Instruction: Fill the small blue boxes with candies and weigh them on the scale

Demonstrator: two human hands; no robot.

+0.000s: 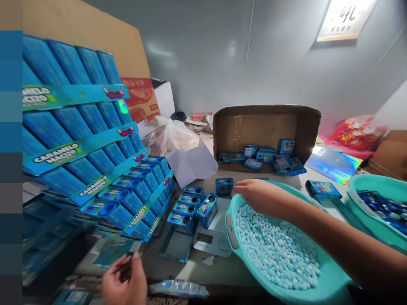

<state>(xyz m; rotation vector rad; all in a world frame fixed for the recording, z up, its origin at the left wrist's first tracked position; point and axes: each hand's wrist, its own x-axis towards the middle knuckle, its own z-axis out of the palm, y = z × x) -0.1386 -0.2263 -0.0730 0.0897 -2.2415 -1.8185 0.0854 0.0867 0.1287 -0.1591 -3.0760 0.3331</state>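
Note:
My right hand [258, 195] reaches over the far rim of a teal basin [330, 284] filled with small pale blue candies [280, 250]; its fingers point left and curl down, and I cannot see anything in them. My left hand [124, 280] is low at the near edge, fingers loosely curled with thumb and forefinger close together; whether it pinches something is unclear. Between the hands sits a small digital scale [212, 242] with several small blue tins [190, 208] beside it.
Tiered blue "Caramelo Macizo" display trays [79, 148] fill the left. An open cardboard box [267, 127] with blue tins stands at the back. A second teal basin [378, 212] with dark blue lids is at right. A plastic bag [171, 135] and white paper [192, 165] lie behind.

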